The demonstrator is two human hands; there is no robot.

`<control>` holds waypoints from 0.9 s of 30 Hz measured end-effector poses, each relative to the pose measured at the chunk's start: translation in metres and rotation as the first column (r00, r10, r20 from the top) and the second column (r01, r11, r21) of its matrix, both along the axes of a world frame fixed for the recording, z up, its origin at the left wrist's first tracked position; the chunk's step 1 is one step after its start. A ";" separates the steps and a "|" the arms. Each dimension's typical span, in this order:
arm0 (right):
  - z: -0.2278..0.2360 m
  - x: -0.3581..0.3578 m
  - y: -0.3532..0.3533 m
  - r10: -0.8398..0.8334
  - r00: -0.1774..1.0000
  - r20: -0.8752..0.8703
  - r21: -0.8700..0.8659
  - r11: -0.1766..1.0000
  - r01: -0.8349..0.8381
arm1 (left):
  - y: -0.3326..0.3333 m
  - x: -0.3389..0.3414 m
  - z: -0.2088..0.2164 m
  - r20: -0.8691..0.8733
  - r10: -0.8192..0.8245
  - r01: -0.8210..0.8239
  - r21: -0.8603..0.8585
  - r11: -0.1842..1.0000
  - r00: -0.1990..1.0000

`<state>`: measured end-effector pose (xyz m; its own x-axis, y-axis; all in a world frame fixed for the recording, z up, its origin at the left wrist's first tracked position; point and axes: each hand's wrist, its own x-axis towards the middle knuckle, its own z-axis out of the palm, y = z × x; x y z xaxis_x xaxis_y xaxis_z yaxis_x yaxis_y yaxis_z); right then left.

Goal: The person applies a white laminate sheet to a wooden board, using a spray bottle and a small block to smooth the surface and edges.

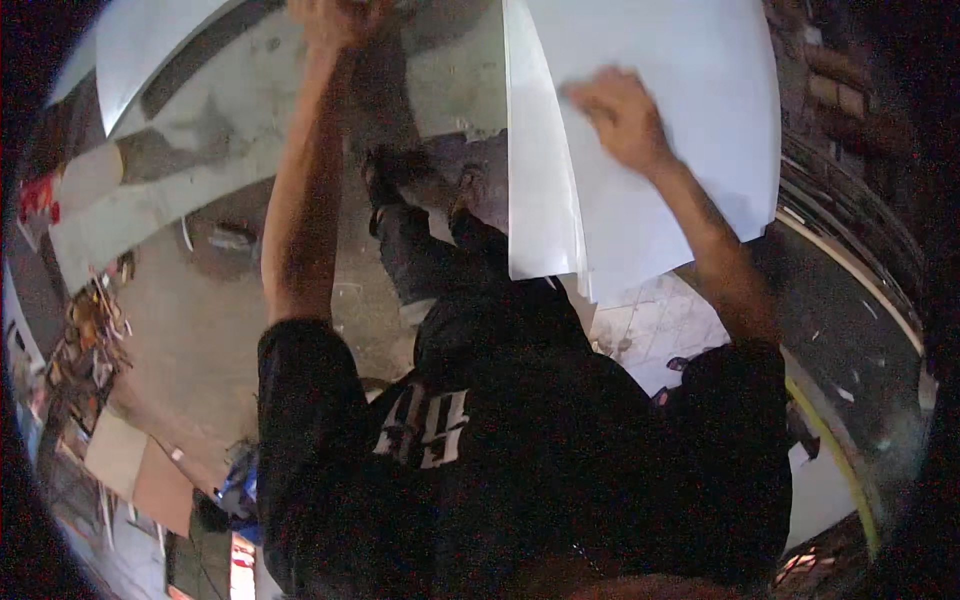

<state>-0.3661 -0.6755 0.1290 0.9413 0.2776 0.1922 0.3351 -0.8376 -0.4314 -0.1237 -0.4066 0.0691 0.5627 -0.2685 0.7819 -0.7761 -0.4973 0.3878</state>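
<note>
My right hand (622,115) lies palm down on a large white panel (690,60) at the upper right, fingers bent and pointing left. Whether anything is under the palm is hidden. The panel has a second white sheet edge (540,180) running down its left side. My left hand (335,20) reaches up to the top edge of the picture with curled fingers, partly cut off, beside a grey surface (450,70). Below, my black shirt (500,430), dark trousers and shoes (390,170) show.
Another pale curved panel (150,50) lies at the upper left over a dusty concrete floor (200,330). Cardboard pieces (130,460) and clutter sit at the lower left. A dark curved body with a yellow strip (840,440) runs along the right. Brick wall (830,80) at upper right.
</note>
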 end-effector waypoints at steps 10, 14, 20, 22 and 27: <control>-0.009 -0.046 0.013 0.130 0.987 -0.094 -0.030 0.991 -0.133 | 0.010 -0.096 -0.019 -0.329 0.445 -0.471 0.003 0.882 0.833; -0.017 0.002 -0.004 0.175 0.968 0.181 -0.046 0.984 -0.170 | 0.004 -0.100 -0.016 -0.366 0.431 -0.438 0.069 0.896 0.825; -0.015 -0.048 0.005 0.216 0.976 0.015 -0.054 0.975 -0.215 | 0.029 -0.090 -0.024 -0.422 0.440 -0.421 0.142 0.896 0.793; -0.019 -0.057 0.005 0.253 0.967 -0.010 -0.048 0.966 -0.253 | 0.021 -0.101 -0.006 -0.460 0.471 -0.417 0.222 0.882 0.752; -0.008 0.021 0.013 0.128 0.976 0.176 0.046 0.989 -0.138 | 0.016 -0.099 -0.015 -0.421 0.459 -0.440 0.149 0.886 0.782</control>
